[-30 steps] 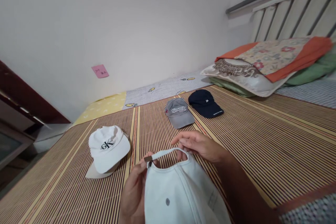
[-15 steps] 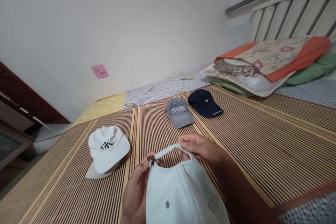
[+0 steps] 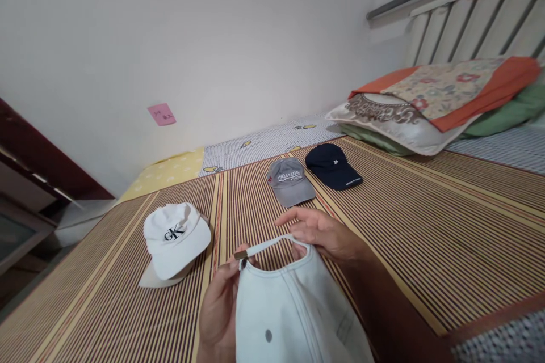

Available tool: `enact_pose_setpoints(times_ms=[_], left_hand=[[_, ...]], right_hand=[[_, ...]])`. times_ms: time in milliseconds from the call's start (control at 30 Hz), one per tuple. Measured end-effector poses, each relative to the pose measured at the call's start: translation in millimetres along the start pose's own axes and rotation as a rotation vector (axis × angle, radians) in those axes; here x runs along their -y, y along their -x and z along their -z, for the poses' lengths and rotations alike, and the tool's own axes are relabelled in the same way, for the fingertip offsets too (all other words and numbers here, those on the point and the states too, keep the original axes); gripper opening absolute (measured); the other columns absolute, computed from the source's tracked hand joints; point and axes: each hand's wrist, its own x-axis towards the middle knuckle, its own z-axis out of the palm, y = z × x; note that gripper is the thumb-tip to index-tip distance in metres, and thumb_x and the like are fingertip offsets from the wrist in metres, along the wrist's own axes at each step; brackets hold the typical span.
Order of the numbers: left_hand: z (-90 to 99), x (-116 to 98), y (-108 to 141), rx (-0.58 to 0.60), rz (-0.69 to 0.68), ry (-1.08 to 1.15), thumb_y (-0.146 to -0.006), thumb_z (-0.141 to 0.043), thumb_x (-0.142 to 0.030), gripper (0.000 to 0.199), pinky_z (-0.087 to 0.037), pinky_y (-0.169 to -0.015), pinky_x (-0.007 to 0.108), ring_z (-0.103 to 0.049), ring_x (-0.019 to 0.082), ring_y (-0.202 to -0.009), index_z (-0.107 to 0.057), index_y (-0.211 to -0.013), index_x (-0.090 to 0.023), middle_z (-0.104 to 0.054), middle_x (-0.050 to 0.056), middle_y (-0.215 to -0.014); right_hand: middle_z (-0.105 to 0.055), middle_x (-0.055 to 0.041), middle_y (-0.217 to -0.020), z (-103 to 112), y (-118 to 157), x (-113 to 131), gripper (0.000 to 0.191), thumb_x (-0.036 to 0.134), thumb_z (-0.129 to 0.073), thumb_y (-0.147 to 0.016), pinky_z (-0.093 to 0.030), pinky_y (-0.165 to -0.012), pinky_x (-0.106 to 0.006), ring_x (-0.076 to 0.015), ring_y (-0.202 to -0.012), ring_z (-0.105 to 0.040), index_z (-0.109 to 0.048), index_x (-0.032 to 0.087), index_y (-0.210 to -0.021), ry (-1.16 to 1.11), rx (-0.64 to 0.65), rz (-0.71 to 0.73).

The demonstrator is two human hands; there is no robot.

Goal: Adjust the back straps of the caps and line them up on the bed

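Observation:
A pale, whitish cap is held between my two hands at the bottom centre, its back opening and strap facing up and away. My left hand grips its left edge beside the brown metal buckle. My right hand pinches the right end of the strap, with the index finger lifted above it. Further off, a grey cap with white lettering lies beside a navy cap. At the left, a white cap with black letters rests on top of a beige cap.
A striped mat covers the bed. Stacked pillows with an orange floral cover lie at the right, below a white radiator. A pink note is stuck on the wall behind.
My right index finger has lifted off the strap and stretched leftward. The held cap and my left hand have shifted very slightly.

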Motion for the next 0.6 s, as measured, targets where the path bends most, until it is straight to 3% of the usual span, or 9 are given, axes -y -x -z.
enact_pose_setpoints(times_ms=[133, 267, 433, 600], left_hand=[[-6.5, -1.0, 1.1, -0.094, 0.025, -0.041, -0.084, -0.064, -0.011, 0.017, -0.058, -0.09, 0.029, -0.074, 0.018, -0.08, -0.079, -0.091, -0.013, -0.079, 0.006, -0.083], [-14.4, 1.7, -0.7, -0.12, 0.018, -0.148, -0.078, -0.075, -0.017, 0.007, -0.059, -0.087, 0.032, -0.074, 0.021, -0.081, -0.078, -0.084, -0.016, -0.078, 0.004, -0.084], [-20.4, 9.6, -2.2, -0.032, 0.037, -0.24, -0.073, -0.082, -0.03, 0.021, -0.058, -0.083, 0.033, -0.072, 0.023, -0.08, -0.077, -0.089, -0.016, -0.075, 0.004, -0.081], [-22.7, 11.3, 1.3, 0.05, 0.02, -0.373, -0.073, -0.083, -0.027, 0.03, -0.053, -0.072, 0.025, -0.066, 0.014, -0.068, -0.071, -0.099, -0.02, -0.069, 0.0, -0.078]], right_hand=[[-0.064, -0.0005, -0.071, -0.3, -0.6, -1.3, 0.023, 0.036, -0.073, -0.088, -0.04, -0.054, -0.02, -0.0087, -0.058, -0.054, -0.073, 0.014, -0.095, 0.017, -0.069, 0.006], [-0.063, 0.0015, -0.066, -5.8, -1.7, 2.0, 0.025, 0.038, -0.069, -0.091, -0.044, -0.054, -0.021, -0.0095, -0.056, -0.056, -0.072, 0.015, -0.101, 0.095, -0.035, 0.019], [-0.066, 0.0014, -0.069, -13.6, -4.6, 6.2, 0.021, 0.035, -0.073, -0.086, -0.048, -0.056, -0.024, -0.0102, -0.057, -0.06, -0.07, 0.015, -0.093, 0.219, -0.048, 0.022], [-0.064, 0.002, -0.063, -12.3, -4.5, 7.5, 0.021, 0.034, -0.072, -0.086, -0.047, -0.055, -0.024, -0.0104, -0.054, -0.058, -0.069, 0.014, -0.091, 0.254, -0.071, 0.001]])
